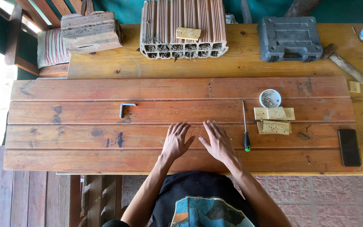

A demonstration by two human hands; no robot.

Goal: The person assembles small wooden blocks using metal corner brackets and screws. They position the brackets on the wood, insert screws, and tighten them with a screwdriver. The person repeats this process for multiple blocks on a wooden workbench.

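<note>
My left hand and my right hand lie flat, palms down and fingers spread, side by side on a reddish panel of joined wooden planks. Neither hand holds anything. Sawdust is scattered on the wood around my fingers. A screwdriver with a green and black handle lies just right of my right hand. A small metal angle bracket rests on the planks to the upper left of my left hand.
Right of the screwdriver sit a small white bowl of screws and stacked small wooden pieces. A black phone lies far right. Hollow clay bricks, a grey tool case and a hammer stand at the back.
</note>
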